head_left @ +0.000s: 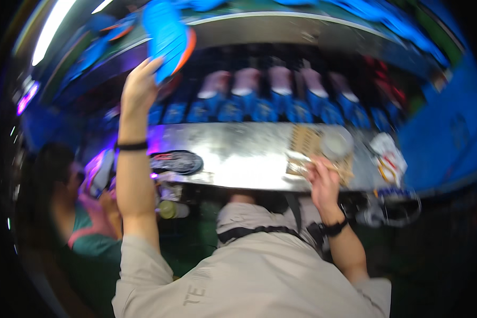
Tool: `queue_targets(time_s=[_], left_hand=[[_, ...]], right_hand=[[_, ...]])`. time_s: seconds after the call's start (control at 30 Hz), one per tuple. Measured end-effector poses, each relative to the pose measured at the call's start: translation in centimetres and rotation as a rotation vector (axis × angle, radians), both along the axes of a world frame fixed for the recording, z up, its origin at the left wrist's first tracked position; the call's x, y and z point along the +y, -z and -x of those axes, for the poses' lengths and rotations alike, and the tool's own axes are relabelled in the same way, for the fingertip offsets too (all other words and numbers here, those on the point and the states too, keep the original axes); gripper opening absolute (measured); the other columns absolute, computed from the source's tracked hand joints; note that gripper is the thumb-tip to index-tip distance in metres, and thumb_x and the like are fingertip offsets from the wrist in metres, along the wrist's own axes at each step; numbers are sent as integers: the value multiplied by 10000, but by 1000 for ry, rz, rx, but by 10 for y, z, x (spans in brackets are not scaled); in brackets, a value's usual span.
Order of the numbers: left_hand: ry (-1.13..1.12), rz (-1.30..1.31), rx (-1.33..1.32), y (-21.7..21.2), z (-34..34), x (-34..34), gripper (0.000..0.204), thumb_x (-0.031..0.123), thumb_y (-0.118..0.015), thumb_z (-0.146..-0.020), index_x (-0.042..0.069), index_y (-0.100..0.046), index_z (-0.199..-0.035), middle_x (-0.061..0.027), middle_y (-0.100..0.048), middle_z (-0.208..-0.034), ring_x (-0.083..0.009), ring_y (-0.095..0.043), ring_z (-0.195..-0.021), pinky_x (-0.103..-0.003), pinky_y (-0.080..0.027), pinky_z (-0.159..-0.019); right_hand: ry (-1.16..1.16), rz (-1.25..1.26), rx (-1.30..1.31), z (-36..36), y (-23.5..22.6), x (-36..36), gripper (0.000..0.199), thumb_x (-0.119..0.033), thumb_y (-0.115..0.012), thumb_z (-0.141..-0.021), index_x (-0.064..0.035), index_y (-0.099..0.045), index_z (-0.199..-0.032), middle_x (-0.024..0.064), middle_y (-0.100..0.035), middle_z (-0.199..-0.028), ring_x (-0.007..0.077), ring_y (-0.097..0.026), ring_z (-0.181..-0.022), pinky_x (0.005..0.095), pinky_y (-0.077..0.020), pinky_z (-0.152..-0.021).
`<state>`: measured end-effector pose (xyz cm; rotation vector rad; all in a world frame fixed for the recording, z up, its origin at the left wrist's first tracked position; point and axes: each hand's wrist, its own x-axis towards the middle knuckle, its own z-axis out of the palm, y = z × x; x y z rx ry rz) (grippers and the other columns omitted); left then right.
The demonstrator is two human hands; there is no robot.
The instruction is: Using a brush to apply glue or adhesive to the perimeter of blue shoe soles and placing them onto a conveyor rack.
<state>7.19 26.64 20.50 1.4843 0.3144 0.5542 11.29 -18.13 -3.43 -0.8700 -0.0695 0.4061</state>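
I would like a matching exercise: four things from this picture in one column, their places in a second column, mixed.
1. blue sole
2. black insole
3. brown cardboard
4. row of blue shoes

a. flat on the metal bench, left part
b. behind the bench
c. held up by the left hand
d. at the right hand

Pairs: 1-c, 2-a, 3-d, 4-b

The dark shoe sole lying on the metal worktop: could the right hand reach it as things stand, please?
Probably yes. The right hand rests at the worktop's near edge by brown cardboard, and the bare metal between it and the dark shoe sole looks unobstructed.
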Motion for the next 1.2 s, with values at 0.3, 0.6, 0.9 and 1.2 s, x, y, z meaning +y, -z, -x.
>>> queue_targets(time_s=[0.3,0.6,0.9,1.2], left_hand=[[243,513,198,217,65,-187,593,237,-635,-921,-86,-495,-1397,-218,-661,-1256,-307,-683,-1103,-419,-542,-992],[508,1305,15,260,96,-254,986,753,-269,-965,-7,-255,-1593,-339,-421,-1517,-500,-536,-1309,-533,-535,-961],[450,963,-41,246,73,-266,968,480,-711,-878,-4,-257,-1583,-274,-457,-1497,-462,-535,-1326,-547,-501,-1057],[484,627,-38,218,76,-257,1106,269,-828,-780,143,-139,-1636,-203,-475,-1483,-438,-533,-1339,-547,-471,-1113]], right_hand=[[143,36,-55,-31,-7,-69,274,-225,-573,-1062,28,-665,-1116,86,-703,-880,69,-542,-660,210,-433,-592],[317,682,-447,-90,-16,-104,244,-230,-634,-1022,-1,-717,-1001,23,-711,-769,61,-571,-617,222,-462,-576],[229,1253,-699,-119,-22,-92,262,-243,-712,-934,10,-744,-994,110,-749,-796,180,-725,-731,304,-546,-697],[196,1385,-725,-125,-16,-96,255,-239,-714,-927,5,-753,-987,115,-751,-789,201,-736,-731,324,-550,-677]])
